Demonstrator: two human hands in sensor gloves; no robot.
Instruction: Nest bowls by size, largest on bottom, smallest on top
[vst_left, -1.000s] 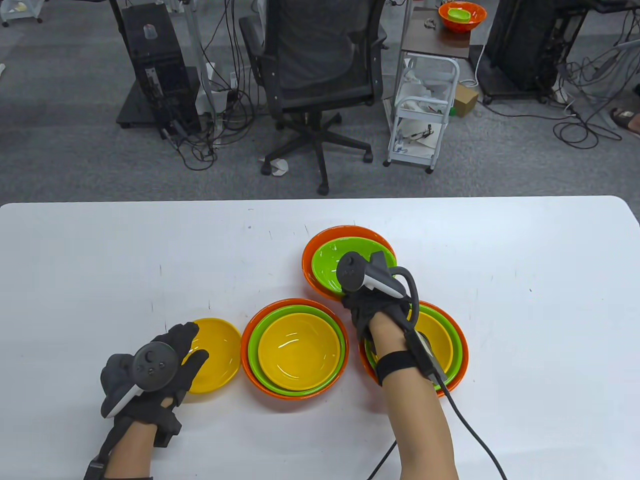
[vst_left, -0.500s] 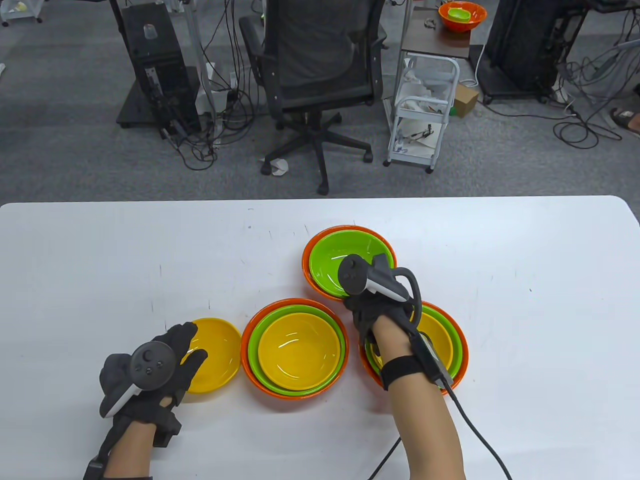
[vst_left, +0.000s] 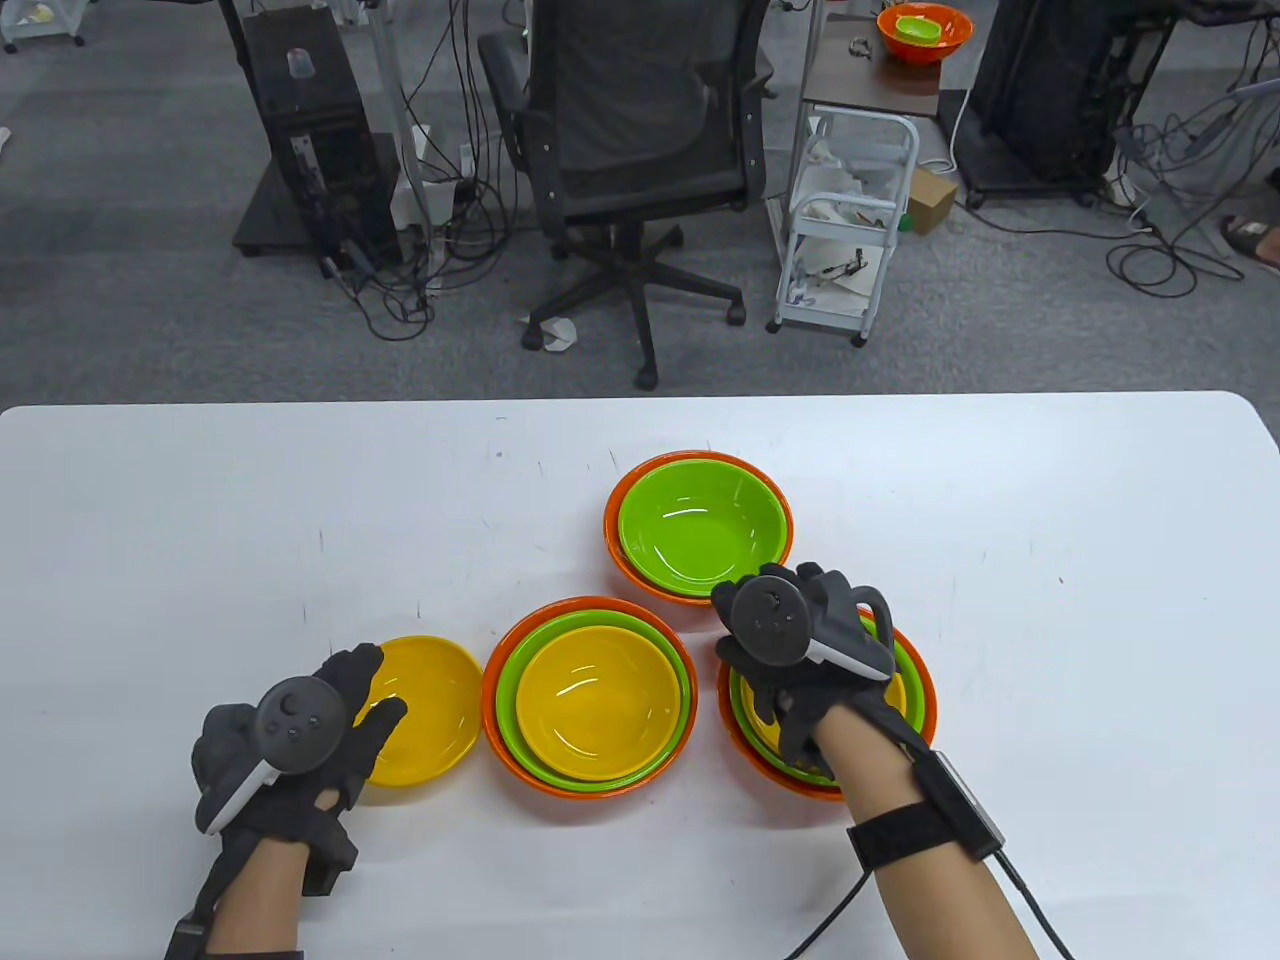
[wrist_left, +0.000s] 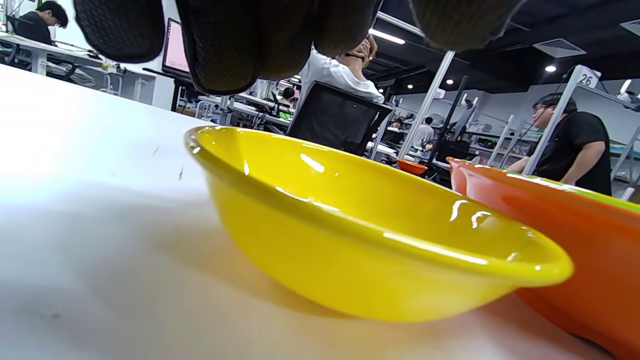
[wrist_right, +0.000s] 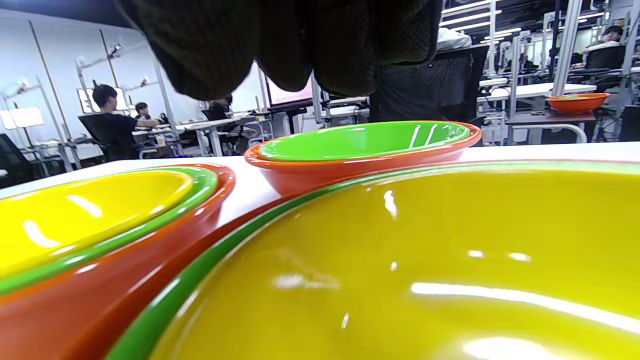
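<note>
Three stacks stand on the white table (vst_left: 200, 520). At the back, a green bowl (vst_left: 700, 525) sits in an orange bowl (vst_left: 617, 545). The middle stack (vst_left: 590, 695) and the right stack (vst_left: 915, 700) are each orange, green, then yellow. A loose yellow bowl (vst_left: 430, 710) lies at the left. My right hand (vst_left: 800, 585) hovers over the right stack, fingers loose, holding nothing. My left hand (vst_left: 370, 690) is open, its fingers (wrist_left: 240, 45) above the loose yellow bowl's (wrist_left: 380, 250) near-left rim. In the right wrist view the right stack's yellow bowl (wrist_right: 425, 275) lies under my fingers (wrist_right: 300, 45).
The stacks stand close together, the middle stack's orange rim (wrist_left: 575, 235) almost touching the loose yellow bowl. Beyond the far table edge are an office chair (vst_left: 640, 130) and a white cart (vst_left: 845, 230).
The green bowl has settled level in the back orange bowl. My right hand has let go of it and drawn back toward me over the right stack. My left hand has barely moved.
</note>
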